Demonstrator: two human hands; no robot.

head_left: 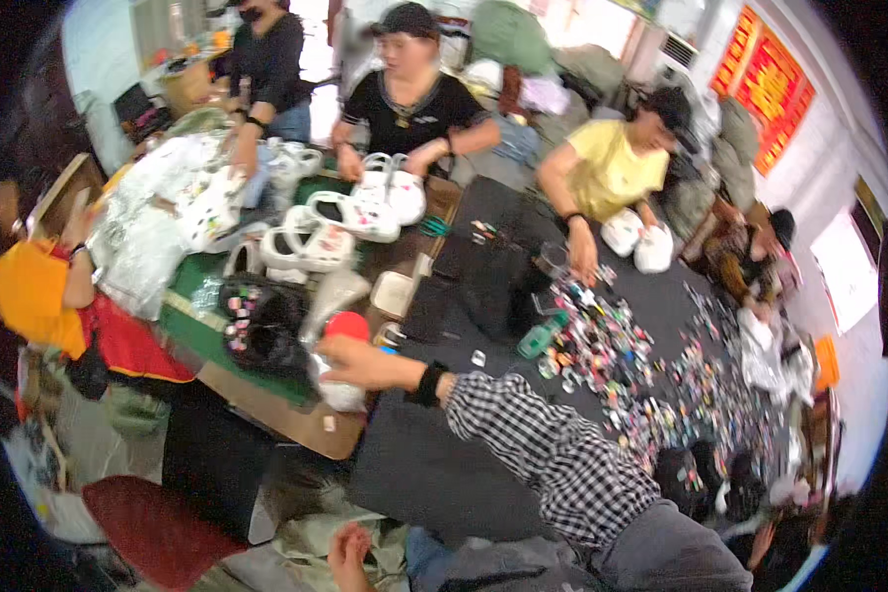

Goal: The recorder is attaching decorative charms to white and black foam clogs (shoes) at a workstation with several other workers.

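The right hand [360,361], on a checked sleeve with a black wristband, reaches across to the left. Its fingers are curled shut about a white clog [339,395], which sits at the near edge of the surface [414,464]. A round red piece [345,325] shows just above the knuckles, touching the hand or close to it; I cannot tell whether it is pinned to the shoe. The left hand is harder: a bare shape low by the lap [350,553] may be it, and I cannot tell whether it is open or closed.

Just left of the held shoe lies a black clog [257,331] studded with small coloured charms. Farther off is a heap of white clogs [316,242], with clear plastic bags [148,232] to their left. To the right, well apart from the hand, loose charms [622,365] are scattered over the dark cloth, with a small green bottle [541,336] at their near-left edge.

It looks like dressing the shoe with charms, with the clog gripped and steadied. The next move seems to call for a free hand to reach right to the scatter while this grip holds the shoe square.

Across the surface, a person in a black top [414,104] and one in yellow [612,173] handle white shoes. Someone in orange and red [49,296] sits on the left.
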